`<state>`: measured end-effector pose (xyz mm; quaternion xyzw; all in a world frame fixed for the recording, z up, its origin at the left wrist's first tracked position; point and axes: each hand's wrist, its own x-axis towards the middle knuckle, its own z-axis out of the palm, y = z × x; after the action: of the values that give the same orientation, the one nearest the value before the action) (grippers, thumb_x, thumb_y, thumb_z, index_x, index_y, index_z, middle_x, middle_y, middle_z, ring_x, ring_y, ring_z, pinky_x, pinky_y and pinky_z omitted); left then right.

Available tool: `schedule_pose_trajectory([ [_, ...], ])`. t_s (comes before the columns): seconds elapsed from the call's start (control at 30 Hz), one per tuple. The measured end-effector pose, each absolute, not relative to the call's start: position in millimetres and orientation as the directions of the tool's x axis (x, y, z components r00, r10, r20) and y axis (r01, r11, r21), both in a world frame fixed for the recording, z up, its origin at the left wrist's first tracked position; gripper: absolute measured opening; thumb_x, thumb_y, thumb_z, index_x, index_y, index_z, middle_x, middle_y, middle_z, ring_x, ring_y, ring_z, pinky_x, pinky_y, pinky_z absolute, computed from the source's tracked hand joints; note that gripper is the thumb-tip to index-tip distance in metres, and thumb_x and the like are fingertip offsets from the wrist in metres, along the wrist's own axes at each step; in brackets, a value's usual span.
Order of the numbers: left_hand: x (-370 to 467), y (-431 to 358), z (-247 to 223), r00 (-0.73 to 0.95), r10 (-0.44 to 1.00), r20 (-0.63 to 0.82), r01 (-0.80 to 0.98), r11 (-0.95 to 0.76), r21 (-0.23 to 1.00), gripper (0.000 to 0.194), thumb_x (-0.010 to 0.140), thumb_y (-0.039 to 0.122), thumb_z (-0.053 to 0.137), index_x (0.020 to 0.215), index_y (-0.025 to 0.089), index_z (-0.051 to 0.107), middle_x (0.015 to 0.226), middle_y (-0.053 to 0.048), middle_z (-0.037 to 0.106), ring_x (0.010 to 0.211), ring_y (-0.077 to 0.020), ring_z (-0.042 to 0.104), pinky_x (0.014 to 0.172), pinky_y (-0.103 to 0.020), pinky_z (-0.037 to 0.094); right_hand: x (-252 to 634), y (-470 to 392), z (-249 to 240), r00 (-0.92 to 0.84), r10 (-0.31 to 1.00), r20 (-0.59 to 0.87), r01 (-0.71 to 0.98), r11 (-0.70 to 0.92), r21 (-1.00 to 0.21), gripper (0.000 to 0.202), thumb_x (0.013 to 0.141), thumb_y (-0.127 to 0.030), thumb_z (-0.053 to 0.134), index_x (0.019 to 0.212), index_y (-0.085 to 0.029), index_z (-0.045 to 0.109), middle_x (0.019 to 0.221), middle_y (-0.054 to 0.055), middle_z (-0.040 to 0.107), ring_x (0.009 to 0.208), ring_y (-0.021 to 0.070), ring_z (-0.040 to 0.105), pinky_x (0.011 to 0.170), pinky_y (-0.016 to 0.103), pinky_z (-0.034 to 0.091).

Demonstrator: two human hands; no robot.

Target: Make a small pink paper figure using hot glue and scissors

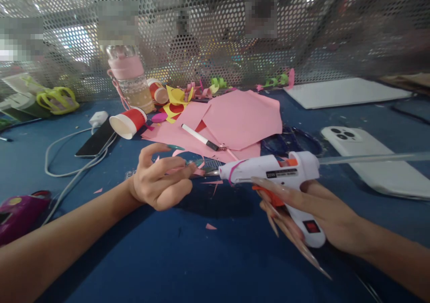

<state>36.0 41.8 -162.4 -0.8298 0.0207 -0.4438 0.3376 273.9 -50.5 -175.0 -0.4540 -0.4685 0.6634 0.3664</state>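
Observation:
My right hand [302,204] is wrapped round the handle of a white glue gun [268,171] with an orange trigger and a clear glue stick out of its back. The gun's nozzle points left, close to my left hand [164,175]. The fingers of that hand are bent and pinched on a small piece of pink paper [199,171] just in front of the nozzle. Beyond both hands lie large pink paper sheets [245,119] with a white marker [198,136] on them.
Red cups [129,123] and a pink-lidded bottle [129,77] stand or lie at the back left, near a dark phone [96,138] and white cable. Blue-handled scissors [292,141], a white phone [379,162] and a white board [346,92] are right. A purple object [22,213] lies left.

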Motion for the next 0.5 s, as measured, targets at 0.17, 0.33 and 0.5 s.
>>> schedule_pose_trajectory([
  [0.17, 35.2, 41.0, -163.2, 0.598, -0.312, 0.738, 0.236, -0.811, -0.535, 0.019, 0.069, 0.013, 0.062, 0.065, 0.021, 0.045, 0.067, 0.007, 0.068, 0.063, -0.0116, 0.06, 0.064, -0.032, 0.047, 273.5, -50.2, -175.6, -0.3, 0.919, -0.255, -0.078, -0.29, -0.954, 0.041, 0.062, -0.059, 0.059, 0.05, -0.021, 0.056, 0.028, -0.002, 0.046, 0.027, 0.0109, 0.048, 0.039, 0.023, 0.047],
  [0.33, 36.2, 40.4, -162.4, 0.601, -0.323, 0.731, 0.269, -0.779, -0.566, 0.019, 0.07, 0.015, 0.061, 0.065, 0.021, 0.044, 0.066, 0.008, 0.068, 0.058, -0.0105, 0.059, 0.062, -0.031, 0.048, 271.9, -50.1, -173.0, -0.272, 0.923, -0.271, -0.058, -0.297, -0.953, 0.042, 0.059, -0.061, 0.061, 0.048, -0.021, 0.054, 0.027, -0.002, 0.045, 0.029, 0.012, 0.049, 0.04, 0.024, 0.048],
  [0.5, 36.0, 40.6, -163.2, 0.601, -0.324, 0.73, 0.258, -0.786, -0.561, 0.02, 0.069, 0.014, 0.063, 0.063, 0.02, 0.045, 0.067, 0.007, 0.068, 0.062, -0.0111, 0.06, 0.064, -0.032, 0.047, 271.9, -49.3, -173.4, -0.272, 0.92, -0.284, -0.036, -0.305, -0.952, 0.043, 0.058, -0.062, 0.06, 0.046, -0.022, 0.052, 0.027, -0.002, 0.044, 0.027, 0.0131, 0.047, 0.031, 0.024, 0.042],
])
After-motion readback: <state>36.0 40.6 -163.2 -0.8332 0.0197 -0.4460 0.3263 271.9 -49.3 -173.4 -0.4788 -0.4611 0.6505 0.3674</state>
